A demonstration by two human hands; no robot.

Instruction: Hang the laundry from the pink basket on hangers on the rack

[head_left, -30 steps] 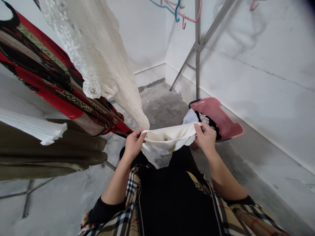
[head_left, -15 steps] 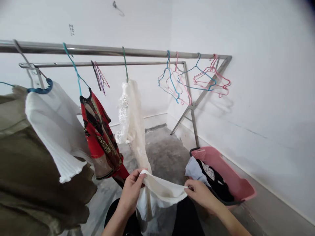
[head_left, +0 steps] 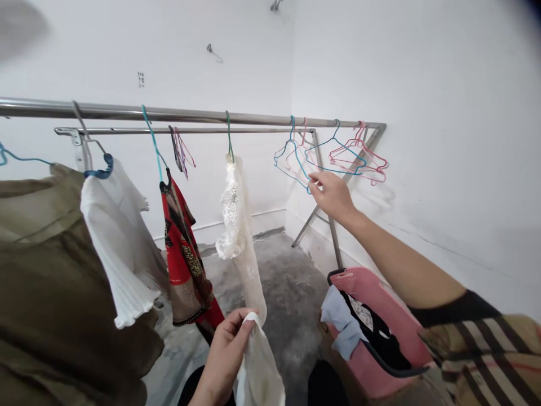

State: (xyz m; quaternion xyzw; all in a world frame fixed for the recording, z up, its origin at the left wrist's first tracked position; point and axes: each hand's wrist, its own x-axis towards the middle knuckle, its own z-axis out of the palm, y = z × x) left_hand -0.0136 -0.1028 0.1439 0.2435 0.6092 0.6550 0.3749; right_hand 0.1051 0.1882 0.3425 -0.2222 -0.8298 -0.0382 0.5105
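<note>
My left hand [head_left: 230, 349] pinches the top edge of a white cloth garment [head_left: 260, 366] between thumb and fingers, low in front of me; the garment hangs down from it. My right hand [head_left: 332, 194] is raised to the rail, its thumb and bent fingers closed at the lower corner of a blue clothes hanger [head_left: 302, 169]. A pink hanger [head_left: 305, 138] beside it is partly hidden by that hand. Left of these hangers, a cream lace garment [head_left: 236, 225] hangs from a green hanger [head_left: 229, 135].
Along the metal rail [head_left: 181, 114] hang a red patterned garment [head_left: 181, 254], a white top [head_left: 118, 237] and an olive garment [head_left: 51, 282]. More blue and red hangers [head_left: 359, 155] are at its right end. A pink basket [head_left: 363, 366] with clothes stands on the floor.
My right hand has let go of the white garment and moved up to the blue hanger. The garment now droops from my left hand alone. The view has tilted upward.
</note>
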